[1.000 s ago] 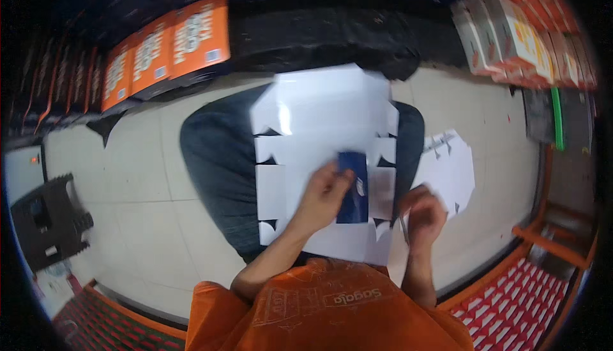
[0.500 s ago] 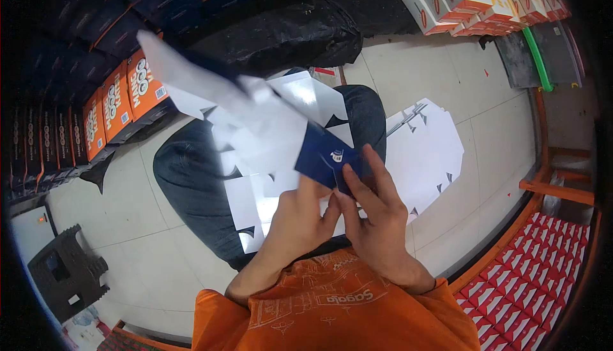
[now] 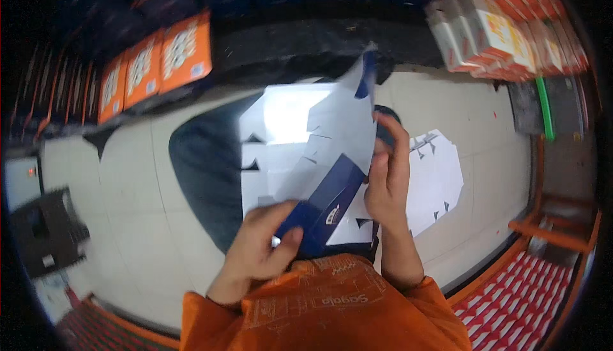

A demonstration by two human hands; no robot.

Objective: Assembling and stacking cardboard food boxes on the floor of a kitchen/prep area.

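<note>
A flat cardboard box blank (image 3: 332, 213), dark blue outside and white inside, is bent between my two hands above my lap. My left hand (image 3: 263, 242) grips its near blue end, thumb on top. My right hand (image 3: 389, 175) is closed at the blank's right edge, fingers curled up beside the raised white panel. Beneath it, across my legs, lie more white box blanks (image 3: 290, 118) with notched, dark-edged tabs. The held blank covers part of them, and its far end is slightly blurred.
More white blanks (image 3: 437, 175) rest on the tiled floor at my right. Orange boxes (image 3: 185, 54) and dark blue boxes stand far left. White-and-orange boxes (image 3: 485, 31) are stacked far right. A wooden rack (image 3: 549, 235) with red-and-white packs (image 3: 511, 306) stands near right. A black plastic piece (image 3: 48, 233) lies left.
The blank has swung from the left to upright toward the right. My left hand has moved left and nearer me; my right hand has moved up along its edge. The view has shifted.
</note>
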